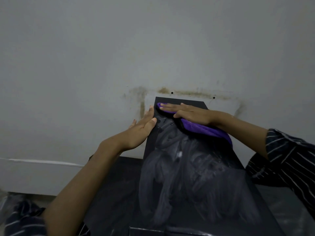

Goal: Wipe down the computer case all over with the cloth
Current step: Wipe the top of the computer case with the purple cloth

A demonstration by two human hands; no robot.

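My right hand (187, 113) lies flat, palm down, on the purple cloth (207, 130). Its fingers are straight and close together and point left across the far end of the computer case (187, 176); it presses the cloth and grips nothing. The forearm enters from the right, out of a dark striped sleeve (289, 160).

My left hand (141, 128) is also open, fingers extended. Its palm rests against the case's left edge near the far corner, the thumb lies along the top rim, and the fingertips point towards the wall (102, 48). It holds nothing.

The case is black and runs lengthwise away from me, its far end close to the wall. The upper panel is glossy and shows dim reflections and pale grey streaks over most of its length. The cloth covers the far right part of the panel, bunched under my palm and trailing back over the right edge.

Brownish stains (192, 93) and two small dark holes mark the wall just beyond the case.
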